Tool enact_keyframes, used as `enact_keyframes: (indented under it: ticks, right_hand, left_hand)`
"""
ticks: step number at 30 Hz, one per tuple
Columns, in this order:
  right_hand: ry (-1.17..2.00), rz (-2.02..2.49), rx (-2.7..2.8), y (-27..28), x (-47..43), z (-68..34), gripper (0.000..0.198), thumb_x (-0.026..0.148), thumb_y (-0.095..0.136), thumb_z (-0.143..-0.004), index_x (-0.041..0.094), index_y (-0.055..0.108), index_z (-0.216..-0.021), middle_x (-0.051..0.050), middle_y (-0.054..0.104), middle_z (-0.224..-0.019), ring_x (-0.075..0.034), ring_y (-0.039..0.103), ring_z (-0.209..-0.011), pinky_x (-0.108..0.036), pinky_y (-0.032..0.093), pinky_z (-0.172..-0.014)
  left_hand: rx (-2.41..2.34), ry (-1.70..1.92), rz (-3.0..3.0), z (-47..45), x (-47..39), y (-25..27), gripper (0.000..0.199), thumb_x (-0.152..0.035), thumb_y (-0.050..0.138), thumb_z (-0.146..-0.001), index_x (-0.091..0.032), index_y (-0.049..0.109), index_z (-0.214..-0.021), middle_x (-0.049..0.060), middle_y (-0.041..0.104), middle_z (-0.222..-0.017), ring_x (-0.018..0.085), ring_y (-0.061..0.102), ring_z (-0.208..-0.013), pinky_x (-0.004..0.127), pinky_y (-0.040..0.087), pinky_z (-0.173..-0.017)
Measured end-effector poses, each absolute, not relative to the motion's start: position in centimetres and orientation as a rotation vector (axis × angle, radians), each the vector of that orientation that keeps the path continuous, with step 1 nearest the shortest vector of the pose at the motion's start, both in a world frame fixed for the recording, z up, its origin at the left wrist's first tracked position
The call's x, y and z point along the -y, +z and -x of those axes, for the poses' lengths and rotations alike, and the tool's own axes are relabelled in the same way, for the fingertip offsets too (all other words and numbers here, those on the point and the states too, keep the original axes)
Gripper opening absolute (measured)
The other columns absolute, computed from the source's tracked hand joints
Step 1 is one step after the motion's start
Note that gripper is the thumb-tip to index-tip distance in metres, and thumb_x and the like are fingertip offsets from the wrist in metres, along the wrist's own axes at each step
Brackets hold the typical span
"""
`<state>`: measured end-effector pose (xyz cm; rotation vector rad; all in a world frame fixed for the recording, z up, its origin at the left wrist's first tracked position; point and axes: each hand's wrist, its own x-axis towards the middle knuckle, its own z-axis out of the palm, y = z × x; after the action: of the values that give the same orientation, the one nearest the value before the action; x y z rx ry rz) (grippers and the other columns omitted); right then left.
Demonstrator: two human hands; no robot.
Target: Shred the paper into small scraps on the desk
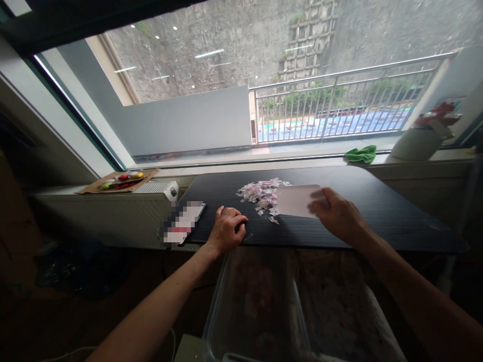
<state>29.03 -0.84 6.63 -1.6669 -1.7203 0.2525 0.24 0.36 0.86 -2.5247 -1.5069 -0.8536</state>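
Note:
My right hand (334, 211) grips the right end of a flat pale pinkish-white board (298, 201), its fingers slightly blurred. The board's left edge meets a pile of small white and pink paper scraps (264, 193) on the dark tabletop (320, 234). My left hand (228, 226) rests near the table's front edge, left of and below the pile. Its fingers are loosely bent, the thumb stands apart from the forefinger, and nothing shows between them. Below the table edge sits a clear plastic bin (217, 306) with dim, reddish-white contents.
A phone (192, 221), partly pixelated, lies at the table's left edge. Left of it, a radiator (124, 211) carries cardboard (88, 187) with colourful small items. A green cloth (361, 154) and a whitish container (417, 141) stand on the windowsill.

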Motion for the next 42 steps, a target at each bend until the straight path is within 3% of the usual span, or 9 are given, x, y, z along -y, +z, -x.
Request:
enact_keyframes:
  ticks: [4, 15, 23, 32, 42]
  right_hand:
    - [0.33, 1.603, 1.755, 6.7, 1.2, -28.9, 0.017, 0.027, 0.052, -0.078, 0.023, 0.06, -0.094, -0.005, 0.074, -0.079, -0.024, 0.067, -0.073, -0.032, 0.046, -0.068]
    - [0.064, 1.649, 1.819, 6.8, 1.7, -28.1, 0.02, 0.027, 0.05, -0.081, 0.022, 0.061, -0.097, -0.006, 0.075, -0.079, -0.025, 0.068, -0.071, -0.031, 0.045, -0.063]
    - [0.23, 1.559, 1.806, 7.5, 2.2, -27.7, 0.019, 0.028, 0.051, -0.081, 0.023, 0.06, -0.095, -0.005, 0.075, -0.079, -0.023, 0.068, -0.072, -0.032, 0.047, -0.066]
    - [0.499, 1.445, 1.747, 5.4, 1.8, -28.1, 0.016, 0.028, 0.052, -0.08, 0.022, 0.058, -0.093, -0.005, 0.073, -0.078, -0.02, 0.067, -0.067, -0.03, 0.049, -0.063]
    - [0.357, 1.599, 1.726, 5.5, 1.6, -28.9, 0.017, 0.029, 0.052, -0.077, 0.021, 0.059, -0.09, -0.004, 0.069, -0.073, -0.02, 0.063, -0.065, -0.03, 0.045, -0.061]
  left_hand:
    - [1.508, -0.851, 2.522, -0.3, -0.3, 0.9, 0.02, -0.019, 0.052, -0.078, -0.023, 0.068, -0.088, 0.004, 0.065, -0.091, 0.022, 0.058, -0.097, 0.053, 0.028, -0.108]
    - [1.509, -0.847, 2.528, -0.3, -0.3, 0.9, 0.02, -0.019, 0.052, -0.079, -0.022, 0.068, -0.089, 0.004, 0.064, -0.091, 0.022, 0.058, -0.097, 0.054, 0.028, -0.108]
    - [1.473, -0.853, 2.513, -0.1, -0.4, 0.8, 0.019, -0.019, 0.052, -0.079, -0.022, 0.068, -0.089, 0.005, 0.064, -0.093, 0.022, 0.057, -0.1, 0.056, 0.028, -0.108]
    - [1.173, -0.751, 2.643, -2.4, 1.7, 2.6, 0.023, -0.017, 0.053, -0.081, -0.023, 0.068, -0.096, 0.004, 0.065, -0.096, 0.025, 0.052, -0.114, 0.061, 0.012, -0.114]
    - [1.186, -0.831, 2.743, -1.5, 1.4, 0.7, 0.023, -0.018, 0.055, -0.081, -0.027, 0.072, -0.094, 0.002, 0.065, -0.091, 0.023, 0.053, -0.11, 0.058, 0.017, -0.112]
